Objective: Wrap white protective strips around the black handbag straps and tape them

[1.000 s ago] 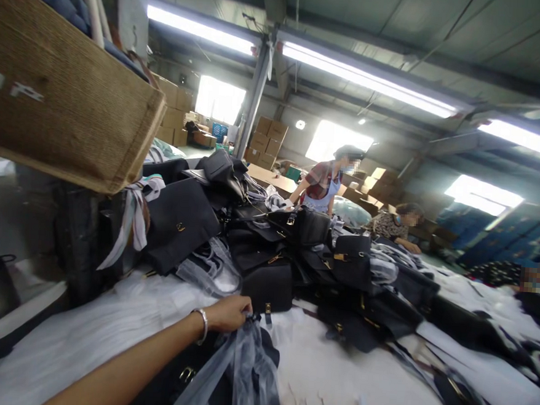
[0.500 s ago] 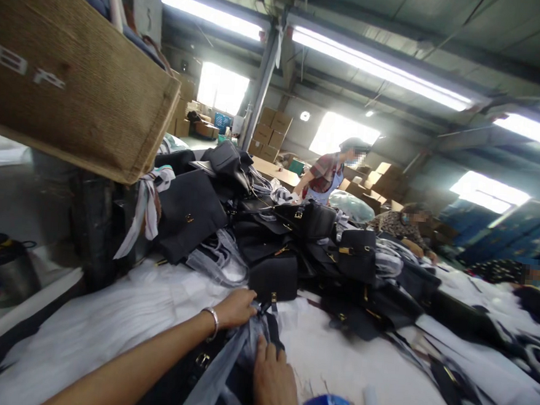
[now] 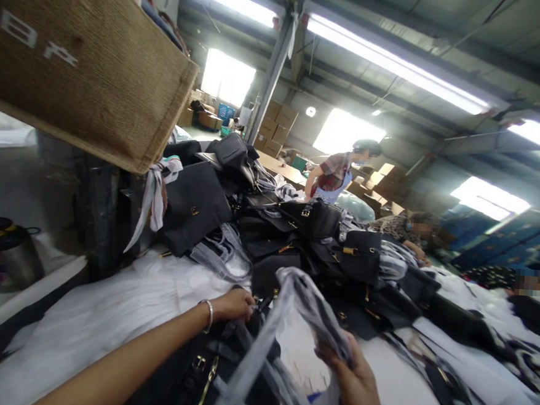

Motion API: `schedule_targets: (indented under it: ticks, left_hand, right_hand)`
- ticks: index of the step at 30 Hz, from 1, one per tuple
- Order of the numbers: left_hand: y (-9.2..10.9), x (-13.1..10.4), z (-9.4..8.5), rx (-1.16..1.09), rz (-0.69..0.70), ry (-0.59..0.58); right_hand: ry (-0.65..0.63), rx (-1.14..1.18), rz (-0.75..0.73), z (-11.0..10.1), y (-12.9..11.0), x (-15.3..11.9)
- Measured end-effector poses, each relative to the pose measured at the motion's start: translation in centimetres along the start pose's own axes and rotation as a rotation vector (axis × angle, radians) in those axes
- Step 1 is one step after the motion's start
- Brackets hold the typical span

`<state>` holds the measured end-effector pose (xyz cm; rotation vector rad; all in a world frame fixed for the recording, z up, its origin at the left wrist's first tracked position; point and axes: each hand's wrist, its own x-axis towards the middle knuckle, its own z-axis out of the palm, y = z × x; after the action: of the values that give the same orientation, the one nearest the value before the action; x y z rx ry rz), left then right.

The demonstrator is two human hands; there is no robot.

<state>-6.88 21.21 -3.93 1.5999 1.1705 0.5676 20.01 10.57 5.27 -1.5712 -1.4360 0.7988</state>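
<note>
A black handbag (image 3: 165,380) with gold buckles and a gold zip lies in front of me at the bottom. My left hand (image 3: 235,305), with a silver bracelet at the wrist, has its fingers closed at the bag's upper edge; what they pinch is hidden. To the right, my right hand (image 3: 355,375) is wrapped round a bag strap (image 3: 312,298) covered in pale, see-through wrapping. The strap rises in a loop above the bag. Behind the loop, only a scrap of a blue object (image 3: 314,397) shows.
Black handbags (image 3: 268,227) are heaped across the table's far side. White sheets (image 3: 118,315) lie at the left. A brown woven bag (image 3: 89,72) hangs at upper left, above a steel flask (image 3: 4,258). A person (image 3: 331,176) stands behind the heap; others sit at right.
My right hand has moved right and lifted the wrapped strap into a loop. My left hand has shifted slightly left at the bag's edge. The blue object is now mostly covered.
</note>
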Motion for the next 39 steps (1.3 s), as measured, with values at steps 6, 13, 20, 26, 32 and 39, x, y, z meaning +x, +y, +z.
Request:
schedule_targets:
  ticks: [6,13,20,26,32,39]
  left_hand:
    - [-0.4,-3.5,0.0,0.056,0.103,0.055]
    - [-1.9,-3.6,0.2,0.038,0.026,0.109]
    - [-2.2,-3.8,0.7,0.041,-0.035,0.148]
    - [-0.5,-13.0,-1.7,0.147,-0.009,0.265]
    - [0.4,-24.6,1.9,0.233,-0.163,0.309]
    - [1.8,-26.7,7.9,0.332,-0.042,0.410]
  right_hand:
    - [-0.274,-0.023,-0.063,3.0,0.8,-0.1]
    - [-0.444,-0.207,-0.175,4.0,1.0,-2.2]
    - [-0.138,-0.367,-0.037,3.4,3.3,1.4]
    - [-0.057,-0.732,-0.391,4.7,2.5,-0.6]
    - [-0.547,-0.739,-0.511,7.8,1.7,-7.8]
    - [-0.414,-0.860,-0.509,8.9,5.0,-3.7]
